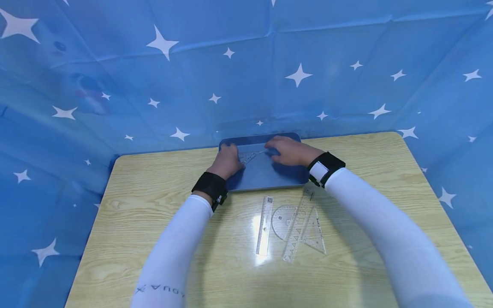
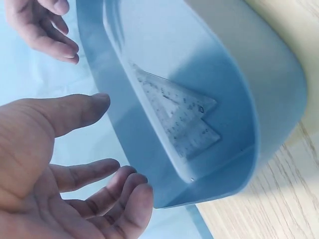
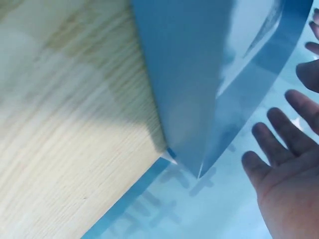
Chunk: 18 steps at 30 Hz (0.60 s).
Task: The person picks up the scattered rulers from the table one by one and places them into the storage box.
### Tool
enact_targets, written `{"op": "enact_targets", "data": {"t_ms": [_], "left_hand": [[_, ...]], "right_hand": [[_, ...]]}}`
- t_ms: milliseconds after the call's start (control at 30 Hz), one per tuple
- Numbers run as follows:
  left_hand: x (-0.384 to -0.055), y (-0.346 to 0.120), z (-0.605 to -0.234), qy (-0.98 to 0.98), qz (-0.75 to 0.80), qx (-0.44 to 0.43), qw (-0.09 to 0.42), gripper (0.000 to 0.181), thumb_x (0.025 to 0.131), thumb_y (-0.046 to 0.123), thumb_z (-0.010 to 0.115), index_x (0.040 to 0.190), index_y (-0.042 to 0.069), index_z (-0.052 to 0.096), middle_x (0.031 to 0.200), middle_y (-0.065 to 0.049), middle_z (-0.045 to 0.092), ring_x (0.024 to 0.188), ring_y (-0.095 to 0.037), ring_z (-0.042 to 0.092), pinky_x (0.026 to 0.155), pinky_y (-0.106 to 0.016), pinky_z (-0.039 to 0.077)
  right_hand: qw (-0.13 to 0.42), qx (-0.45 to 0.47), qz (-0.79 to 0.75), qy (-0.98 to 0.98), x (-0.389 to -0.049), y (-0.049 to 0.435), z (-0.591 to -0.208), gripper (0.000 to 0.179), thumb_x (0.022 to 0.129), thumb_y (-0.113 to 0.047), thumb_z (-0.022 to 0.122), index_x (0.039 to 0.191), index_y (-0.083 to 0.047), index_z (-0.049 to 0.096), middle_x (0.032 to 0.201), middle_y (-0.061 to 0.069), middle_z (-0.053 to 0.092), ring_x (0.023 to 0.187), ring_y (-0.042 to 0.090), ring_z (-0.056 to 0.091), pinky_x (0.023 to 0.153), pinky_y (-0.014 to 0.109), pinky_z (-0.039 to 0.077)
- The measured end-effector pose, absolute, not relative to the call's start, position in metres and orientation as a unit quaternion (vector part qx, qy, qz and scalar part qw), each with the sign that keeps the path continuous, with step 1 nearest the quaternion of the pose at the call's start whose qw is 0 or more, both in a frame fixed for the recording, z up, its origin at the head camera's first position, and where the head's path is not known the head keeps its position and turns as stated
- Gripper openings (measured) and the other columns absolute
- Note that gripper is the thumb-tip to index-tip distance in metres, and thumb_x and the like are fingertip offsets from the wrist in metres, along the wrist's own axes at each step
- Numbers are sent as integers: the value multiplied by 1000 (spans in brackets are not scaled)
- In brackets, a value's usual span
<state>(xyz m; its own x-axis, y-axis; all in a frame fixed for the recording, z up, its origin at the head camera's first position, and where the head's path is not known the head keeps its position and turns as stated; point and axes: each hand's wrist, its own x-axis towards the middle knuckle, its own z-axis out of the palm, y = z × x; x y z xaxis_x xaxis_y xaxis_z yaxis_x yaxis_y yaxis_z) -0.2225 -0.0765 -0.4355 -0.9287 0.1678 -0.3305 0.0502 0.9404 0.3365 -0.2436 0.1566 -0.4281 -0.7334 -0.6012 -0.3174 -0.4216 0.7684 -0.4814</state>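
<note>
A blue rectangular tray [image 1: 265, 173] sits at the back of the table, tilted up at one side in neither wrist view clearly enough to judge. Clear plastic set squares [image 2: 174, 112] lie overlapping inside it, toward its left end. Over that end is my left hand [image 1: 228, 160], thumb and loosely bent fingers apart, with nothing between them. My right hand [image 1: 290, 152] reaches over the tray's right half, its fingers spread and empty in the right wrist view. Both hands are close to the tray's far wall [image 2: 112, 99].
In front of the tray lie a short clear ruler [image 1: 264, 226], a protractor [image 1: 280, 218], a longer ruler [image 1: 295, 231] across it and another set square [image 1: 316, 235]. A blue star-patterned cloth [image 1: 246, 77] hangs behind the wooden table [image 1: 154, 214].
</note>
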Motion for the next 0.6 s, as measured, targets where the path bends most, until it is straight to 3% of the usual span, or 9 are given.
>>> {"op": "enact_targets", "data": {"t_ms": [267, 600], "left_hand": [[-220, -82, -425, 972, 164, 62, 159, 68, 95, 28, 76, 143, -10, 47, 141, -32, 48, 115, -37, 62, 93, -46, 56], [-208, -87, -412, 973, 183, 82, 116, 60, 96, 28, 74, 139, -8, 52, 137, -30, 52, 110, -37, 63, 86, -48, 57]], "right_hand": [[185, -293, -206, 915, -238, 169, -428, 49, 104, -16, 60, 150, -2, 50, 160, 20, 41, 151, 40, 34, 121, 57, 32], [90, -332, -206, 916, -219, 184, -435, 47, 102, -15, 64, 147, -3, 54, 159, 16, 43, 149, 35, 39, 120, 51, 36]]}}
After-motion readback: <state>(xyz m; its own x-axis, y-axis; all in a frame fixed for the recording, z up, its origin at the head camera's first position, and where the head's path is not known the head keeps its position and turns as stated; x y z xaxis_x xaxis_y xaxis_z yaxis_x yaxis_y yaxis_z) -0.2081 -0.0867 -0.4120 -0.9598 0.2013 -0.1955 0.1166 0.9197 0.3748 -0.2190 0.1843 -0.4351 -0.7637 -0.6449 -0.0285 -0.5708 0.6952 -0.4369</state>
